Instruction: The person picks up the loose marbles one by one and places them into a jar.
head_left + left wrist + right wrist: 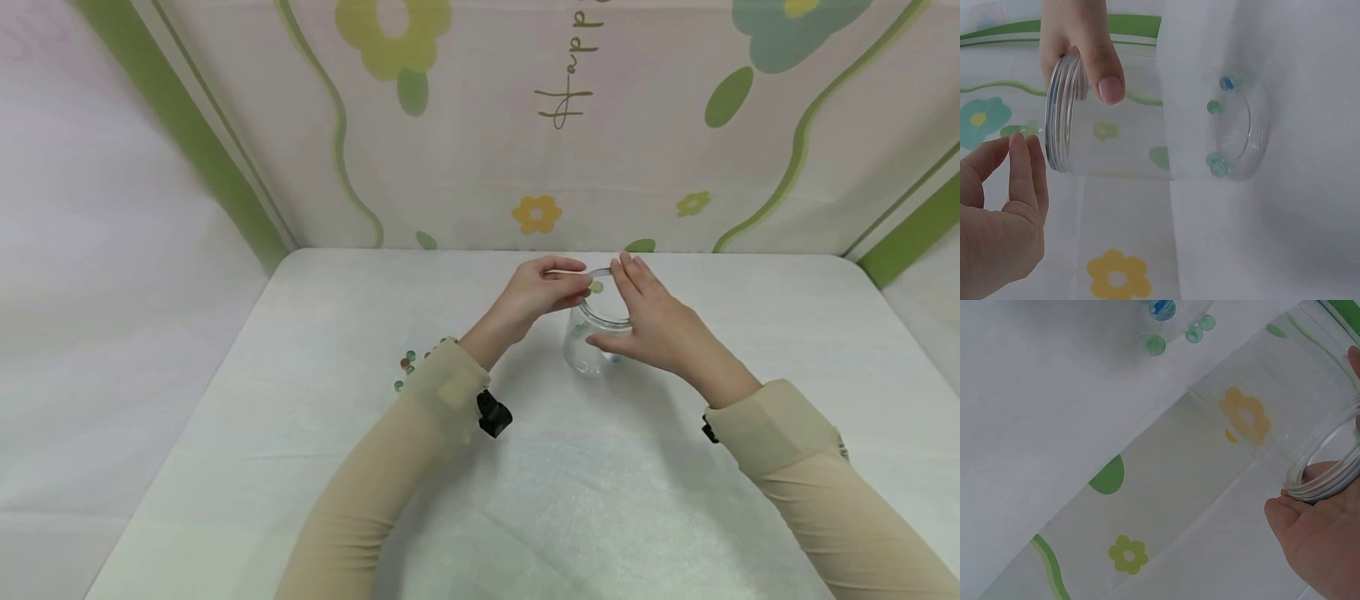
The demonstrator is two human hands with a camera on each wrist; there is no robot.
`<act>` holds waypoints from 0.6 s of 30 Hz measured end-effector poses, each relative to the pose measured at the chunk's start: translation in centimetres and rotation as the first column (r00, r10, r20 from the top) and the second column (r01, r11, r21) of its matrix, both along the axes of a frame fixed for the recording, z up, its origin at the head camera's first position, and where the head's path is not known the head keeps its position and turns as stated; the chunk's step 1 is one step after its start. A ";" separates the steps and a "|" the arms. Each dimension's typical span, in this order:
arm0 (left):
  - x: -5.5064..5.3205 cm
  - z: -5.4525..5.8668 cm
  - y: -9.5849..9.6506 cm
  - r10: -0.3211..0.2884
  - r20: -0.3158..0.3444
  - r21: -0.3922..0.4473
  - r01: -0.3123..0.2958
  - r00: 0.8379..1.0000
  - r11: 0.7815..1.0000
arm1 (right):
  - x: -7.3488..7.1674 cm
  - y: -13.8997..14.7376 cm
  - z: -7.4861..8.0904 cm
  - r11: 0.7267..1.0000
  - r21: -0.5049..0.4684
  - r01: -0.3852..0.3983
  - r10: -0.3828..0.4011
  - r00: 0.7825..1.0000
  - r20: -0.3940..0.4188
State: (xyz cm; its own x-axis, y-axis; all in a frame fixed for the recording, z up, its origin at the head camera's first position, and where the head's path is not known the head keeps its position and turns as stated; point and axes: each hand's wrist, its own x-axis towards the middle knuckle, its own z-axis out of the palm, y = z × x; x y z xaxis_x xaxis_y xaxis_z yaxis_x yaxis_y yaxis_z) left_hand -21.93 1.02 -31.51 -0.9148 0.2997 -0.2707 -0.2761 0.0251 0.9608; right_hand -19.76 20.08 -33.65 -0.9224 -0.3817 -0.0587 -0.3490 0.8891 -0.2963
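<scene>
A clear jar (pixel 581 354) stands upright on the table, its mouth ringed by a threaded rim (pixel 1060 115). My right hand (pixel 660 329) grips the jar near its mouth, thumb on the near side and fingers along the far side. At the opening, the fingertips of my left hand (pixel 536 292) pinch a pale green marble (pixel 597 287). Several marbles lie on the jar's bottom, among them a blue marble (pixel 1227 83) and a green marble (pixel 1214 106). The right wrist view shows part of my right hand (pixel 1329 537) at the rim.
Several loose marbles (pixel 410 356) lie on the white table (pixel 315 467) left of the jar, some hidden behind my left sleeve (pixel 442 392). Behind the table's far edge hangs a cloth backdrop (pixel 465 167) printed with flowers and leaves.
</scene>
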 end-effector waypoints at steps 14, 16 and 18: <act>-0.8 -1.1 -3.1 0.047 0.013 -0.056 -0.046 0.999 0.997 | 0.0 -0.2 0.0 1.000 -0.001 0.000 0.000 1.000 -0.006; -1.1 -1.3 -3.9 0.055 0.024 -0.078 -0.053 0.998 0.996 | 0.0 -0.1 0.0 1.000 -0.004 0.001 -0.001 1.000 -0.010; -1.3 -1.6 -4.7 0.068 0.032 -0.099 -0.065 0.997 0.993 | 0.0 -0.1 0.0 1.000 -0.005 -0.002 0.002 1.000 -0.014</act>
